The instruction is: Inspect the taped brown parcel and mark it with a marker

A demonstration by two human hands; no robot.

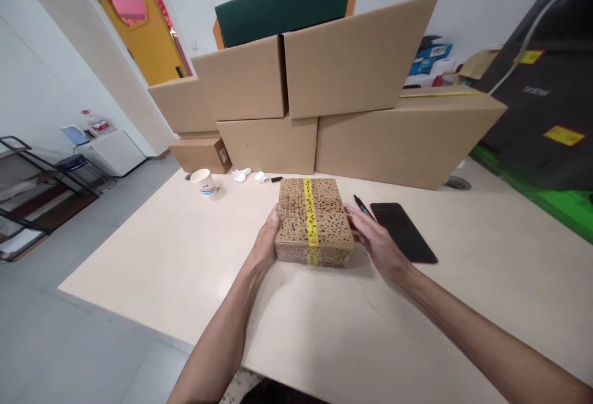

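Note:
A small cardboard box (328, 215) with dark speckles all over lies on the pale table in front of me. Yellow tape (310, 218) runs across its top and down the near side. My left hand (267, 234) presses along its left side, and my right hand (371, 236) grips the right side, so the box is held between both. Some fingertips are hidden by the box. Just beyond my right hand are a black marker (364, 206) without its cap and a dark phone-like slab (401, 230) lying flat.
Large cardboard boxes (269, 144) are stacked along the back of the table (152, 256), a dark green box (287, 5) on top. A paper cup (204, 181), crumpled tissues (241, 174) and a black cap (277, 179) sit at the back left. A black covered object (537, 70) stands right.

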